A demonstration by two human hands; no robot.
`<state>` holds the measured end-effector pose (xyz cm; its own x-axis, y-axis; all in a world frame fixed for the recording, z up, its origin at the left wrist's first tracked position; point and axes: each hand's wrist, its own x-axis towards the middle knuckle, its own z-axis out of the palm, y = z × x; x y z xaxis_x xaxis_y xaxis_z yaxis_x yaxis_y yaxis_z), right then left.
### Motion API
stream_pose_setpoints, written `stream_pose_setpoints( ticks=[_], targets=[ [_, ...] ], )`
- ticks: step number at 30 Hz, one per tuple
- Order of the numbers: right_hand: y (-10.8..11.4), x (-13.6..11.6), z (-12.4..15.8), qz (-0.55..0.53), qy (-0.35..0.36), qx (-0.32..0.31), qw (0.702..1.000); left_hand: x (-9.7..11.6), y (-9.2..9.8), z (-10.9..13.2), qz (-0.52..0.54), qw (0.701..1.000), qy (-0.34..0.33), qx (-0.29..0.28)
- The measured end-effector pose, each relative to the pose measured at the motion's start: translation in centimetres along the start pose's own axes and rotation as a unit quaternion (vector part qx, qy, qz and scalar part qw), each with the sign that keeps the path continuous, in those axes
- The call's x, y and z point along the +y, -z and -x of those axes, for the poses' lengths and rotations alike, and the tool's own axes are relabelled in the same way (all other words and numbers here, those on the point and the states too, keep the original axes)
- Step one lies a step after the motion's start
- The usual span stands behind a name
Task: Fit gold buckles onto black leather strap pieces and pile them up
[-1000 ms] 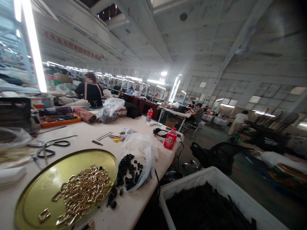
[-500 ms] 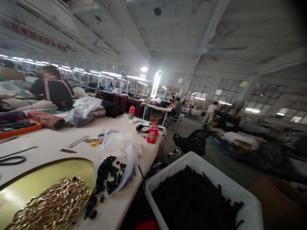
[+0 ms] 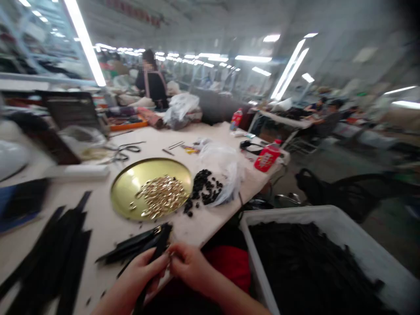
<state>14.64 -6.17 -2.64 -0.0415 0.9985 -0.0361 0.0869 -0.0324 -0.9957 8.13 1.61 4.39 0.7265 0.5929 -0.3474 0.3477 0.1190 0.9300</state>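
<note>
My left hand (image 3: 146, 270) is closed around a black strap (image 3: 160, 245) at the table's near edge. Against the strap's upper part, the fingers of my right hand (image 3: 187, 262) pinch a small shiny piece, seemingly a gold buckle (image 3: 169, 257), blurred and mostly covered by fingertips. Just beyond the hands lie more black straps (image 3: 131, 245), one with a gold fitting at its end. Behind them, a round gold tray (image 3: 127, 192) holds a heap of gold buckles (image 3: 162, 194). Small black loops (image 3: 203, 186) spill from a clear plastic bag (image 3: 226, 166) to the tray's right.
Long black strips (image 3: 62, 249) lie at the left of the table (image 3: 151, 144). A white bin (image 3: 292, 212) full of black strips stands at right. Toward the far edge are a red bottle (image 3: 267, 157) and scissors (image 3: 126, 151). A person (image 3: 152, 83) is farther back.
The view has swung left and down. Both my hands have come into sight with the black strap, and the tray now shows whole, nearer the middle.
</note>
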Motion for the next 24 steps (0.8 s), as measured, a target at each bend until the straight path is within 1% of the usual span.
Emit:
stream_pose_setpoints(
  ticks=[2,3,4,6,9,11,14,16,19,21,24],
  targets=[
    [0.4,-1.3,-0.4,-0.092,-0.057,-0.003,0.994,-2.8,1.4,3.2,0.033,0.996,0.059,0.057],
    [0.5,-1.8,-0.5,-0.126,-0.084,-0.014,0.988,-3.8,1.7,4.5,0.049,0.992,0.081,0.079],
    [0.6,-2.2,-0.5,-0.148,-0.100,-0.024,0.984,-4.6,1.9,5.5,0.064,0.989,0.096,0.096],
    [0.6,-2.7,-0.2,-0.169,-0.117,-0.033,0.978,-5.3,2.0,6.6,0.091,0.983,0.107,0.115],
    [0.4,-2.8,0.0,-0.159,-0.121,-0.035,0.979,-5.2,2.0,6.8,0.105,0.983,0.092,0.120],
    [0.3,-2.6,-0.2,-0.151,-0.123,-0.036,0.980,-4.8,2.0,6.6,0.082,0.986,0.077,0.124],
    [0.3,-2.2,-0.7,-0.164,-0.139,-0.032,0.976,-4.4,2.3,6.7,0.018,0.989,0.060,0.135],
    [0.2,-2.0,-1.0,-0.194,-0.153,-0.025,0.969,-4.4,2.4,6.8,-0.031,0.987,0.041,0.150],
    [0.0,-1.6,-1.2,-0.253,-0.169,-0.024,0.952,-4.7,2.5,7.0,-0.118,0.974,-0.006,0.192],
    [-0.4,-1.4,-1.3,-0.273,-0.175,-0.025,0.946,-4.9,2.4,7.0,-0.166,0.963,-0.029,0.212],
    [-0.8,-1.5,-1.4,-0.247,-0.155,-0.013,0.956,-4.9,2.3,7.0,-0.192,0.957,-0.037,0.215]
  ],
)
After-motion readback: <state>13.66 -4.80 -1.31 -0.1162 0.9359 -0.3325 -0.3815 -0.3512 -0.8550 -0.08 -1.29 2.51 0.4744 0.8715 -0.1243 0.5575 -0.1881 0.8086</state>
